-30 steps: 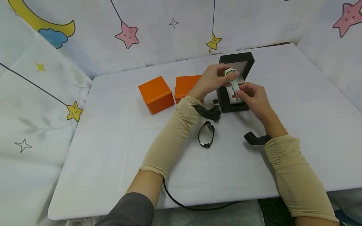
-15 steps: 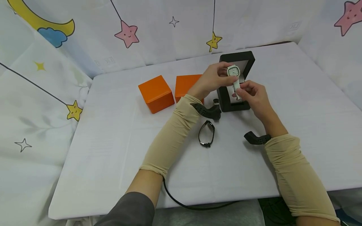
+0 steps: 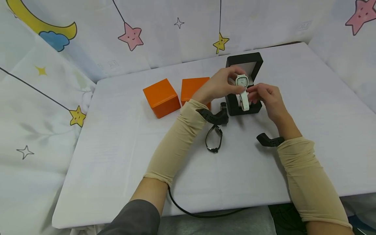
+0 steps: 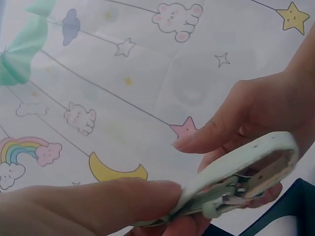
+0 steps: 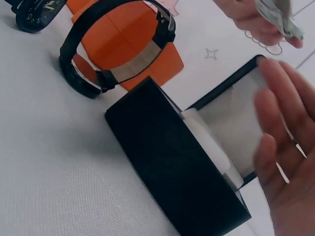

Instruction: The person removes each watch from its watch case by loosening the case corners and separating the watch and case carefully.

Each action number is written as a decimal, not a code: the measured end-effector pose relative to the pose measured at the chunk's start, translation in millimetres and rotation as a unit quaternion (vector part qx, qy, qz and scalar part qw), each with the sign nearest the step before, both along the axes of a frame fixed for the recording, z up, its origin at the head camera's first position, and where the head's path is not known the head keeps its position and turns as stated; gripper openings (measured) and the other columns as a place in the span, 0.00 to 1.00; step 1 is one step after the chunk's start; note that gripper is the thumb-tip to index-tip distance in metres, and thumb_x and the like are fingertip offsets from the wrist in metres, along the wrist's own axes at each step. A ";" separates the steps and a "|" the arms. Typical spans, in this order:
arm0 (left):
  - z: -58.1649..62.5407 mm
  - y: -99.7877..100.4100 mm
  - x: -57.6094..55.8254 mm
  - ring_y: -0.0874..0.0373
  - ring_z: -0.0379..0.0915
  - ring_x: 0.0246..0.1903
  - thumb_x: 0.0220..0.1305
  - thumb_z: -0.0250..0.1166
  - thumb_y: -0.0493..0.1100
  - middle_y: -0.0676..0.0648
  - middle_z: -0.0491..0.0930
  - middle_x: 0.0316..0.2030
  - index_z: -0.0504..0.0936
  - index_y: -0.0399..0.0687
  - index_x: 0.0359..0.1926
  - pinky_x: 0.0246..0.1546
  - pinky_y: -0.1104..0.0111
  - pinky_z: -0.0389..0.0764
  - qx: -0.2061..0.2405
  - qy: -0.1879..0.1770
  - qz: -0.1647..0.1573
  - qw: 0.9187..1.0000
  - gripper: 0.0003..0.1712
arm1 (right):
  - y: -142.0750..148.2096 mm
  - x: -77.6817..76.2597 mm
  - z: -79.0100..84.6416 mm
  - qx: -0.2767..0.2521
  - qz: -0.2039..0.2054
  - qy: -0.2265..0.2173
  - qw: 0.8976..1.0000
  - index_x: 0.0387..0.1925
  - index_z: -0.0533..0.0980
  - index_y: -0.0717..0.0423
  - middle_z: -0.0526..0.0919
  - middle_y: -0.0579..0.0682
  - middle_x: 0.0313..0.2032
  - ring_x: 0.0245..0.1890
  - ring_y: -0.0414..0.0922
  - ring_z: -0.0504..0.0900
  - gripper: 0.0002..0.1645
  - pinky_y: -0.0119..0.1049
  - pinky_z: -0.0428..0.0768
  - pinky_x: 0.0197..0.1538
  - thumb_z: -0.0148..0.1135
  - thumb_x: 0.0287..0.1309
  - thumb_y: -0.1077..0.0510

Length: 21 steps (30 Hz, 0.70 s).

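My left hand [image 3: 218,85] pinches a pale mint-white wristwatch [image 3: 242,82] between thumb and fingers, dial facing up toward the head camera. Its strap forms a closed loop and hangs down, as the watch strap [image 4: 241,162] in the left wrist view also shows. Beside it is my right hand [image 3: 271,98], fingers slightly bent; in the right wrist view the right hand [image 5: 290,132] holds nothing and is apart from the watch. Beneath both hands stands an open black watch box [image 3: 245,59], with a white cushion [image 5: 216,147] visible inside.
Two orange boxes [image 3: 162,98] stand left of the black box, one partly behind my left wrist. A black-strapped watch [image 5: 83,49] stands beside the box. Another black watch [image 3: 213,150] lies nearer. A printed curtain [image 3: 164,36] borders the white-covered table [image 3: 117,156].
The watch has turned from tilted to dial-up, and its strap has gone from hanging straight to a loop. My right fingers have let go of the strap and drawn slightly right.
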State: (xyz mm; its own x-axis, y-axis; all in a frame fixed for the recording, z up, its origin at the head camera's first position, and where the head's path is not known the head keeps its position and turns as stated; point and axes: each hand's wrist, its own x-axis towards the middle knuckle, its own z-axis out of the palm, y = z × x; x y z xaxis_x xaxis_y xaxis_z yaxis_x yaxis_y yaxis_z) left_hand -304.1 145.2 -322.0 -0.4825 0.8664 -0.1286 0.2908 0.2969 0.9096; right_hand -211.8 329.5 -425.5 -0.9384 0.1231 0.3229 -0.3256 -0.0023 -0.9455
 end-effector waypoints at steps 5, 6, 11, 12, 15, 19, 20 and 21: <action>1.2 -0.2 7.5 0.56 0.74 0.40 0.55 0.62 0.36 0.47 0.72 0.45 0.69 0.48 0.55 0.41 0.74 0.75 -0.039 0.019 -0.059 0.997 0.25 | 4.2 -1.6 -1.2 -0.047 -0.067 0.026 0.996 0.31 0.77 0.68 0.82 0.49 0.21 0.23 0.42 0.76 0.21 0.30 0.69 0.27 0.44 0.65 0.56; 0.1 0.4 8.7 0.55 0.74 0.40 0.55 0.62 0.35 0.48 0.72 0.46 0.69 0.49 0.55 0.41 0.74 0.75 -0.043 0.020 -0.066 0.997 0.25 | 4.7 -1.8 -1.4 -0.049 -0.075 0.029 0.996 0.30 0.77 0.67 0.81 0.49 0.21 0.23 0.42 0.76 0.20 0.30 0.69 0.27 0.44 0.65 0.56; -13.9 6.3 11.6 0.57 0.73 0.40 0.53 0.65 0.39 0.51 0.71 0.48 0.72 0.52 0.52 0.39 0.74 0.75 -0.071 0.051 -0.102 0.991 0.24 | 4.6 -2.4 -2.5 -0.065 -0.076 0.033 0.994 0.29 0.76 0.68 0.81 0.49 0.20 0.21 0.42 0.74 0.19 0.29 0.69 0.26 0.45 0.65 0.58; -17.2 8.1 12.7 0.58 0.72 0.41 0.53 0.66 0.40 0.52 0.71 0.49 0.72 0.52 0.52 0.39 0.74 0.75 -0.077 0.064 -0.112 0.989 0.23 | 4.3 -2.5 -2.8 -0.067 -0.076 0.033 0.994 0.28 0.76 0.68 0.80 0.49 0.20 0.21 0.42 0.74 0.19 0.29 0.70 0.26 0.45 0.64 0.58; -26.0 14.2 17.1 0.61 0.70 0.44 0.52 0.66 0.43 0.53 0.71 0.48 0.73 0.53 0.50 0.40 0.76 0.74 -0.099 0.111 -0.146 0.978 0.22 | 4.8 -2.5 -3.7 -0.068 -0.082 0.032 0.994 0.28 0.76 0.68 0.80 0.48 0.19 0.20 0.41 0.74 0.19 0.28 0.71 0.26 0.46 0.64 0.58; -33.4 19.8 22.2 0.63 0.68 0.47 0.52 0.67 0.45 0.53 0.71 0.48 0.73 0.53 0.49 0.41 0.78 0.71 -0.126 0.170 -0.171 0.962 0.21 | 6.3 -2.7 -4.7 -0.069 -0.087 0.033 0.993 0.29 0.76 0.69 0.80 0.49 0.20 0.20 0.41 0.74 0.19 0.27 0.72 0.26 0.46 0.64 0.58; -34.8 20.5 22.8 0.64 0.68 0.47 0.52 0.67 0.45 0.54 0.71 0.48 0.73 0.53 0.49 0.42 0.78 0.70 -0.132 0.178 -0.173 0.960 0.22 | 6.5 -2.7 -4.7 -0.068 -0.087 0.033 0.993 0.29 0.76 0.69 0.80 0.49 0.20 0.20 0.41 0.74 0.19 0.27 0.72 0.26 0.46 0.64 0.58; -35.8 20.9 23.5 0.64 0.68 0.47 0.52 0.67 0.46 0.54 0.72 0.48 0.73 0.53 0.49 0.42 0.77 0.70 -0.138 0.182 -0.174 0.958 0.22 | 6.5 -2.8 -4.6 -0.068 -0.087 0.033 0.993 0.29 0.76 0.69 0.80 0.49 0.20 0.20 0.41 0.74 0.19 0.27 0.72 0.26 0.47 0.64 0.57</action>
